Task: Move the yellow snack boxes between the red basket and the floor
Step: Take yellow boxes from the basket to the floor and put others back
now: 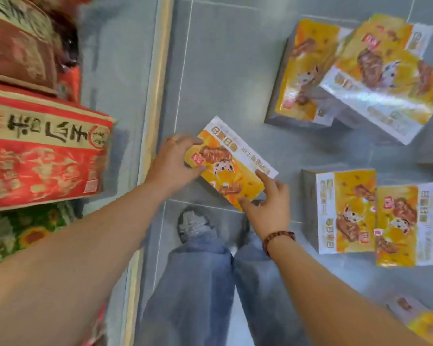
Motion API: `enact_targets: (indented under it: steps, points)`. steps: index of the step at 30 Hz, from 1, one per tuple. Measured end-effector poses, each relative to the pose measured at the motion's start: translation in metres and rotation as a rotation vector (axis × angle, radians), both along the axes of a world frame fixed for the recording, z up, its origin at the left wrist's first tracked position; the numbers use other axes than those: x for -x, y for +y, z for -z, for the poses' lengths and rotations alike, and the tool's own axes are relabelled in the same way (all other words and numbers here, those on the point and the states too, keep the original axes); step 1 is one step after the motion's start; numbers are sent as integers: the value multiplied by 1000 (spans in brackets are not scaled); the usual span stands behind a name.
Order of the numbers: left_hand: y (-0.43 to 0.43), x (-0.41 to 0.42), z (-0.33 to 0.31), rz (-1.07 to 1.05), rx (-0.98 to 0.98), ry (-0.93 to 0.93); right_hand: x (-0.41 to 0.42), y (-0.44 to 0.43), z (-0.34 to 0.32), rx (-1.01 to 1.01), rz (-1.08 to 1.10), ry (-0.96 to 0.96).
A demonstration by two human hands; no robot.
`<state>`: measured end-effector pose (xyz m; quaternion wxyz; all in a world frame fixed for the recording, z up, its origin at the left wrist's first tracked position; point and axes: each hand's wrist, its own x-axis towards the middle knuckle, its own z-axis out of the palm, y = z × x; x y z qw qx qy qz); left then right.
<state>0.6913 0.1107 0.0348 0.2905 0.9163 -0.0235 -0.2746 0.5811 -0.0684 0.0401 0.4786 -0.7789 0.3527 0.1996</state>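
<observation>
I hold one yellow snack box [231,163] tilted above the grey tiled floor [223,71], between both hands. My left hand [175,162] grips its left end, thumb on the top face. My right hand [266,204] grips its lower right corner. More yellow snack boxes lie on the floor: two overlapping at the upper right [308,76] [390,78], two side by side at the right [343,211] [405,226], and one partly cut off at the bottom right [425,323]. No red basket is in view.
A shelf on the left carries red cartons [43,156] and a green sunflower-print pack [23,233]; its pale edge [155,96] runs down the frame. My jeans legs and a grey shoe [194,224] stand just below the held box.
</observation>
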Motion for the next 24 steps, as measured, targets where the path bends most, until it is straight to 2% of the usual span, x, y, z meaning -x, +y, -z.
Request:
enact_targets:
  steps: [6,9,12,18,24]
  points:
    - [2,-14,99,111,-49,-7,3,13,97,45,106,129]
    - [6,-14,128,157,-54,94,3,16,124,-23,194,105]
    - [8,-12,141,135,29,167,7,19,136,-8,195,65]
    - [5,-17,122,101,60,131,-3,10,123,6,148,66]
    - [-6,-40,39,54,51,7,-39,-11,52,8,71,-64]
